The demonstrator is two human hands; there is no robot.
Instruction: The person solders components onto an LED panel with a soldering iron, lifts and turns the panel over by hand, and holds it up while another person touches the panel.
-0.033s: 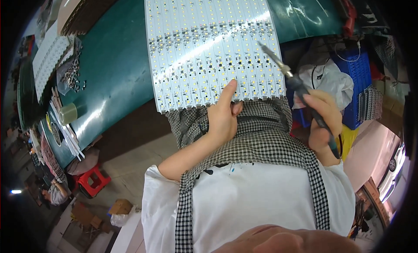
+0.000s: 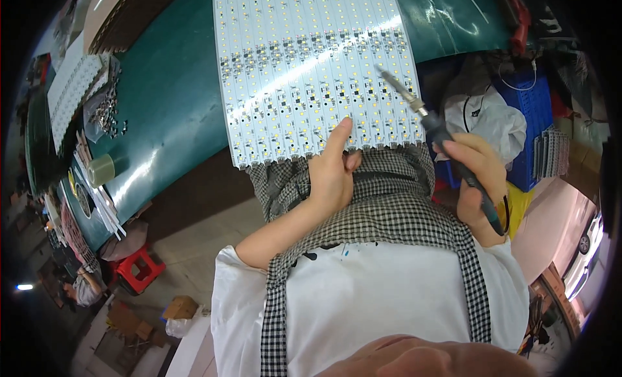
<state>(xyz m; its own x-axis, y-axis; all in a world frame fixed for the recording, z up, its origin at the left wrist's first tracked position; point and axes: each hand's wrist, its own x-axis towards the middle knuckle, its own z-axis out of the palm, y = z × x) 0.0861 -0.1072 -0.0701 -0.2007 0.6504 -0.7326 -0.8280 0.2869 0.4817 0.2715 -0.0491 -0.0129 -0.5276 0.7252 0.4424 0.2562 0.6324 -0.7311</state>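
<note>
A large white LED circuit board panel (image 2: 317,72), lined with rows of small yellow LEDs and dark components, lies partly on the green table and reaches over its near edge toward me. My left hand (image 2: 334,173) grips the panel's near edge, thumb on top and fingers beneath, mostly hidden. In my right hand (image 2: 479,173) is a soldering iron (image 2: 431,121) with a dark handle. Its metal tip points up and left over the panel's right part; whether it touches the surface I cannot tell.
On the green table (image 2: 168,79) at left are a roll of tape (image 2: 101,171), a bag of small metal parts (image 2: 105,114) and more white panels (image 2: 74,95). At right stand a blue crate (image 2: 525,111) and a white bag (image 2: 486,124). A red stool (image 2: 140,269) stands lower left.
The soldering iron has shifted slightly left, its tip now farther in over the panel. My left hand and the panel have stayed almost still.
</note>
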